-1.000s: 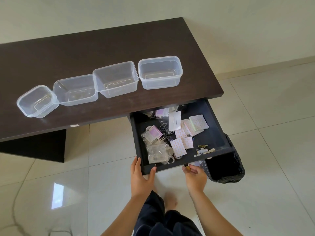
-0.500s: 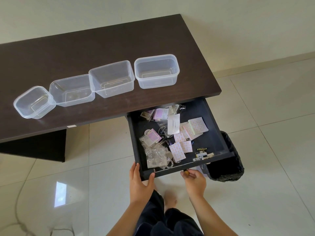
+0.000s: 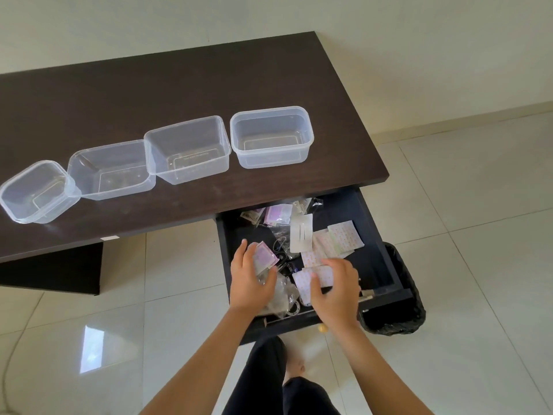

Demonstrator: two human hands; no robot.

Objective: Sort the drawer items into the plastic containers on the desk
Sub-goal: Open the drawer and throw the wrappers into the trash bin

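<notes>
Nearest the camera, inside the open drawer (image 3: 377, 235), a pink-faced clear packet (image 3: 264, 259) is being gripped by the left hand (image 3: 250, 280), fingers curled round it, while a dotted paper sheet (image 3: 314, 278) is being pinched by the right hand (image 3: 335, 290). More packets, sheets and small oddments are lying loose around them. Farther off, on the bench (image 3: 179, 85), four plastic containers (image 3: 270, 137) are standing empty in a row, so the sorting is judged as only just being started.
</notes>
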